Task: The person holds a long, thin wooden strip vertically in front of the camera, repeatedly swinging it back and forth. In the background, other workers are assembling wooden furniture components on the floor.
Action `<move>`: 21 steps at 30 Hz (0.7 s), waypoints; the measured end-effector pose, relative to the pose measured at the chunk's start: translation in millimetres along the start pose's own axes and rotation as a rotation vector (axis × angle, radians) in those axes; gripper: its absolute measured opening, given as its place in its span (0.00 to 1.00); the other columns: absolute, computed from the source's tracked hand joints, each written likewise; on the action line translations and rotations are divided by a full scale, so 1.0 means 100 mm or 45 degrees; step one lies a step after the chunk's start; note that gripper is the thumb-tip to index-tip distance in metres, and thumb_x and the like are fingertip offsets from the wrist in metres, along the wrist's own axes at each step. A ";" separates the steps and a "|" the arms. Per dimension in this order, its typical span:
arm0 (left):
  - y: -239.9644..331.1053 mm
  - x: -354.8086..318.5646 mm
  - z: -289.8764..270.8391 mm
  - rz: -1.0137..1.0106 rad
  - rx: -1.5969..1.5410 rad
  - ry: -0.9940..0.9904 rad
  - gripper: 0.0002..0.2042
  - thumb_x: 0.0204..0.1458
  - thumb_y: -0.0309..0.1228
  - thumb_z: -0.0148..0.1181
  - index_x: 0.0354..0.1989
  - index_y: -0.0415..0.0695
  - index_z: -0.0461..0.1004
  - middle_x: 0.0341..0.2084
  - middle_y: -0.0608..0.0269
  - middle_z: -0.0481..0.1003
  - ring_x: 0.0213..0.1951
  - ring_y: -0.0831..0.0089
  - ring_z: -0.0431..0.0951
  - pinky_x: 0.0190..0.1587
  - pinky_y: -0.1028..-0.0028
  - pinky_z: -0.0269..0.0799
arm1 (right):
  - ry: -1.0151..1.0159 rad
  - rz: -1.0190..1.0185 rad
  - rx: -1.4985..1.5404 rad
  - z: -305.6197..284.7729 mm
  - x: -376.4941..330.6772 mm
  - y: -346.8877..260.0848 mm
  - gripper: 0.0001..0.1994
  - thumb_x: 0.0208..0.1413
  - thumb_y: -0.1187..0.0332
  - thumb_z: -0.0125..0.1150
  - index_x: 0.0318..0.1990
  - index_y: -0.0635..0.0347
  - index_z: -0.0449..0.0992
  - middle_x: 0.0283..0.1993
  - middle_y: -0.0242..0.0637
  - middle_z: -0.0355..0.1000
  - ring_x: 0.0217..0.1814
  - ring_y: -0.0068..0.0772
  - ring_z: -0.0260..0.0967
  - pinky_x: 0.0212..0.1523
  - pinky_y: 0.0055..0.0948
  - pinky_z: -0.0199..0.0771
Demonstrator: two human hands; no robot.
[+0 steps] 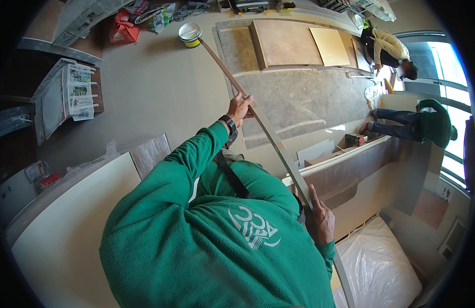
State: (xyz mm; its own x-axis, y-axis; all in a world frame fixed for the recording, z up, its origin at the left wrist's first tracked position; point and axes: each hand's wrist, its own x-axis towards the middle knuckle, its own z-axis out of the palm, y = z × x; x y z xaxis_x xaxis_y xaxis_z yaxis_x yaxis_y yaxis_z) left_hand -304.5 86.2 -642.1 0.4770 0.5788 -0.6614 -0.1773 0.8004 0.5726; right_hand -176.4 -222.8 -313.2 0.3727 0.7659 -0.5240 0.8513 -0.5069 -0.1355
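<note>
A long, narrow wooden strip (275, 137) runs slantwise across the view, from near a paint bucket (190, 34) at the far side to the lower right edge. My left hand (240, 109), with a dark watch at its wrist, is closed around the strip's upper part. Lower down, my right hand (321, 219) grips the same strip with the index finger stretched along it. The strip looks brown toward its far end and pale grey-green nearer me. Whether its far tip touches the bucket, I cannot tell.
A plastic-wrapped panel (378, 267) lies at lower right, beside a long cabinet piece (350, 174). Wooden panels (289, 43) rest on a floor sheet (299, 97). Two people work at right, one in a green top (437, 123). A pale curved panel (78, 226) stands at left.
</note>
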 end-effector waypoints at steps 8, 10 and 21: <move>0.05 0.33 -0.15 0.059 0.008 0.063 0.32 0.65 0.38 0.57 0.70 0.39 0.50 0.36 0.54 0.78 0.29 0.63 0.84 0.31 0.62 0.85 | 0.055 -0.077 0.035 0.13 0.26 -0.01 0.37 0.57 0.65 0.64 0.75 0.41 0.57 0.35 0.47 0.77 0.36 0.55 0.77 0.35 0.50 0.75; 0.02 0.35 -0.17 0.035 0.024 0.051 0.29 0.65 0.37 0.57 0.68 0.38 0.53 0.36 0.55 0.78 0.29 0.64 0.83 0.30 0.62 0.85 | 0.061 -0.106 0.047 0.15 0.29 -0.03 0.36 0.58 0.64 0.63 0.75 0.41 0.57 0.36 0.47 0.77 0.36 0.56 0.77 0.35 0.50 0.75; 0.03 0.04 -0.01 0.014 0.033 0.003 0.24 0.65 0.38 0.57 0.63 0.40 0.58 0.35 0.57 0.77 0.28 0.65 0.83 0.27 0.64 0.85 | 0.019 -0.006 0.025 -0.04 0.03 -0.02 0.38 0.54 0.69 0.66 0.74 0.43 0.59 0.36 0.47 0.78 0.35 0.56 0.77 0.35 0.50 0.75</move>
State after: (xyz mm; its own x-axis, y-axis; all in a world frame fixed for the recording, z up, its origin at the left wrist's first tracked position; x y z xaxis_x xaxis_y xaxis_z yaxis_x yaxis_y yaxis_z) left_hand -303.7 91.0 -643.6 0.4732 0.5878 -0.6562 -0.1599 0.7898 0.5922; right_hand -175.7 -218.1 -311.3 0.3743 0.7741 -0.5106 0.8458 -0.5107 -0.1543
